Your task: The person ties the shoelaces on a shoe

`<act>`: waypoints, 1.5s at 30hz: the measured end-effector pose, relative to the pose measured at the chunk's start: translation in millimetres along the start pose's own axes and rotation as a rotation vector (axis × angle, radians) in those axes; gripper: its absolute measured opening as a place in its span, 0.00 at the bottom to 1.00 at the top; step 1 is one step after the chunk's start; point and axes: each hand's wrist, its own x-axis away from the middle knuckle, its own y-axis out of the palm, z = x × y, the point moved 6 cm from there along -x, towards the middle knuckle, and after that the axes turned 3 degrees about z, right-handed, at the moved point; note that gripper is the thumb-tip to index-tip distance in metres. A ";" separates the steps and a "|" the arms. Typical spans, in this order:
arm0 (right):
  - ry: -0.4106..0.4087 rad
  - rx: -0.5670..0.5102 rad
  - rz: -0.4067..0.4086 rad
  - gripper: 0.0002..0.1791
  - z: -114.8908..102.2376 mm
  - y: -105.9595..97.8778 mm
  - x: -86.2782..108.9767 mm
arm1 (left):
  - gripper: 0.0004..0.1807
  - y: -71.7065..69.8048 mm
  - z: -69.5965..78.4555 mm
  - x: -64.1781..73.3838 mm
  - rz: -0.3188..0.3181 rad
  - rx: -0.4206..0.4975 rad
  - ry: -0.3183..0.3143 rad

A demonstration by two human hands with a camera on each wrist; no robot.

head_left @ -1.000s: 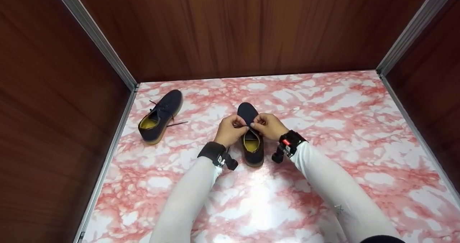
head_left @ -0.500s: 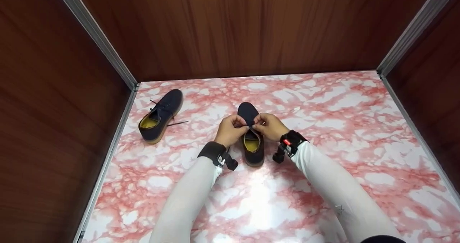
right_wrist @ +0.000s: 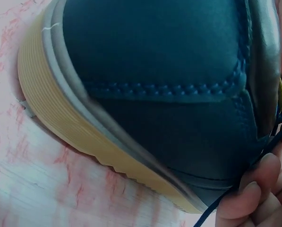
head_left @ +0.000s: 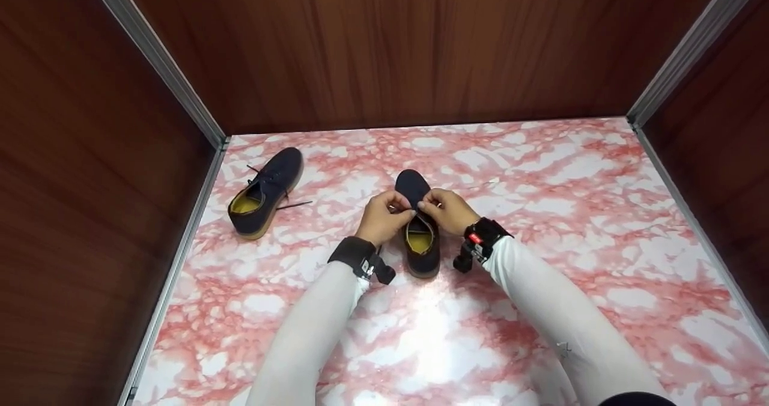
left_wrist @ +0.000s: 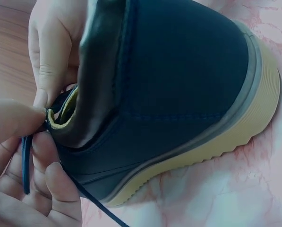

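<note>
A dark navy shoe with a yellow lining and tan sole stands on the floor, toe pointing away. Both hands meet over its lacing. My left hand pinches a dark shoelace between thumb and forefinger, and a short length of it hangs down across the fingers. From the other side, my right hand pinches the lace too, thumb and forefinger close to the left fingertips. In the right wrist view, a lace strand runs down past the curled fingers. The hands partly hide the shoe's lacing.
A matching navy shoe stands to the left with its lace ends loose, one strand lying toward the right. Dark wood-grain panels with metal edging border the red-and-white marbled floor on several sides.
Both hands stay at the lacing of the middle shoe. The right fingertips shift slightly away from the left ones, then back toward them. Both shoes stay in place.
</note>
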 end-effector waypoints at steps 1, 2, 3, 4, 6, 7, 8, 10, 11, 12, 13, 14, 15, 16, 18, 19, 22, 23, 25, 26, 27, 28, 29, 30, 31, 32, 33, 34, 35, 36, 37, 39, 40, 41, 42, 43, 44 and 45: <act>-0.001 0.004 0.003 0.11 0.6 -0.3 -0.2 | 0.08 0.0 -0.7 -0.6 -0.007 0.010 -0.012; 0.001 0.005 0.005 0.11 1.3 -0.5 -0.4 | 0.08 0.2 -1.7 -1.3 -0.015 0.031 -0.034; 0.003 0.003 0.007 0.11 2.0 -0.7 -0.5 | 0.10 0.5 -2.8 -2.4 -0.021 0.053 -0.057; 0.001 0.003 0.008 0.11 2.5 -0.9 -0.7 | 0.11 0.9 -3.8 -4.1 -0.026 0.073 -0.074; 0.000 -0.002 0.009 0.11 3.0 -1.2 -0.8 | 0.13 1.5 -5.3 -7.6 -0.034 0.102 -0.107; -0.001 -0.004 0.008 0.11 3.2 -1.3 -0.8 | 0.15 1.8 -5.9 -9.4 -0.040 0.111 -0.123; -0.002 -0.008 0.006 0.11 3.1 -1.2 -0.9 | 0.16 2.0 -6.5 -11.5 -0.048 0.113 -0.134; -0.005 -0.013 0.004 0.11 2.7 -1.1 -0.8 | 0.17 2.1 -6.7 -15.2 -0.071 0.094 -0.145; -0.004 -0.016 0.003 0.11 2.7 -1.0 -0.7 | 0.17 1.9 -6.5 -16.6 -0.087 0.079 -0.154; 0.000 -0.020 0.002 0.11 2.8 -0.8 -0.6 | 0.17 1.6 -6.4 -17.8 -0.103 0.066 -0.161; 0.002 -0.024 0.001 0.11 2.7 -0.7 -0.6 | 0.16 1.1 -5.7 -18.8 -0.120 0.052 -0.169; 0.004 -0.026 0.001 0.11 2.6 -0.6 -0.5 | 0.15 0.7 -5.2 -19.8 -0.136 0.034 -0.172; 0.004 -0.028 0.000 0.11 2.4 -0.5 -0.5 | 0.14 0.3 -4.1 -20.7 -0.153 0.017 -0.169; 0.005 -0.029 0.000 0.11 2.5 -0.4 -0.6 | 0.14 0.0 -3.4 -21.8 -0.167 -0.002 -0.163; 0.003 -0.030 -0.001 0.11 2.5 -0.2 -1.1 | 0.12 -0.3 -1.8 -23.6 -0.188 -0.044 -0.146; 0.001 -0.032 -0.002 0.11 2.4 -0.2 -1.2 | 0.12 -0.3 -1.1 -24.3 -0.197 -0.068 -0.137; -0.003 -0.035 -0.003 0.11 2.2 -0.3 -2.0 | 0.11 0.1 0.8 -25.8 -0.212 -0.119 -0.112; -0.004 -0.036 -0.005 0.11 2.2 -0.2 -2.2 | 0.11 0.5 1.2 -25.9 -0.216 -0.128 -0.109; -0.004 -0.040 -0.009 0.11 2.4 0.0 -2.6 | 0.11 1.2 1.4 -26.3 -0.222 -0.137 -0.105; -0.006 -0.041 -0.011 0.11 2.3 0.0 -2.5 | 0.10 1.4 1.6 -26.3 -0.223 -0.138 -0.104; -0.002 -0.046 -0.014 0.11 2.4 0.3 -2.6 | 0.10 1.7 1.5 -26.1 -0.224 -0.137 -0.105; -0.001 -0.051 -0.016 0.11 2.8 0.3 -2.6 | 0.10 2.0 1.2 -26.2 -0.225 -0.137 -0.104; 0.003 -0.057 -0.018 0.11 2.9 0.4 -2.4 | 0.10 2.3 0.8 -26.3 -0.224 -0.138 -0.101; 0.009 -0.065 -0.018 0.11 3.2 0.2 -2.1 | 0.10 2.6 0.8 -26.1 -0.224 -0.136 -0.099; 0.015 -0.074 -0.017 0.10 3.0 -0.3 -1.3 | 0.09 2.8 1.0 -26.0 -0.222 -0.132 -0.096; 0.020 -0.084 -0.014 0.10 2.6 -0.9 -0.4 | 0.09 3.1 1.2 -25.8 -0.219 -0.121 -0.094; 0.023 -0.093 -0.009 0.10 2.1 -1.9 0.4 | 0.09 3.4 1.1 -25.9 -0.215 -0.107 -0.092; 0.021 -0.105 -0.001 0.10 1.1 -3.2 1.6 | 0.08 3.4 0.9 -26.0 -0.209 -0.092 -0.090; 0.017 -0.118 0.008 0.11 -0.6 -4.9 3.0 | 0.08 3.2 0.7 -26.1 -0.201 -0.076 -0.090; 0.008 -0.130 0.017 0.11 -2.3 -6.7 4.5 | 0.07 2.8 0.1 -26.1 -0.193 -0.055 -0.094; -0.007 -0.136 0.026 0.10 -4.3 -8.7 6.1 | 0.07 2.3 -0.9 -26.5 -0.183 -0.033 -0.098; -0.049 -0.141 0.036 0.10 -9.1 -12.1 9.7 | 0.07 0.6 -3.0 -26.5 -0.165 -0.007 -0.109; -0.071 -0.141 0.033 0.10 -11.7 -13.1 11.8 | 0.07 -0.2 -3.9 -26.3 -0.161 0.004 -0.115; -0.092 -0.134 0.026 0.10 -13.9 -13.6 14.0 | 0.07 -1.0 -4.7 -25.9 -0.158 0.012 -0.121; -0.117 -0.124 0.013 0.11 -16.3 -13.3 16.1 | 0.07 -1.6 -5.6 -25.6 -0.159 0.020 -0.127; -0.142 -0.115 -0.004 0.11 -18.7 -12.4 18.1 | 0.07 -2.1 -6.0 -25.2 -0.159 0.023 -0.129; -0.164 -0.110 -0.027 0.13 -21.2 -10.4 20.1 | 0.07 -2.6 -6.5 -24.9 -0.158 0.021 -0.129; -0.185 -0.101 -0.049 0.14 -23.6 -8.2 21.8 | 0.08 -3.0 -6.9 -24.8 -0.157 0.020 -0.129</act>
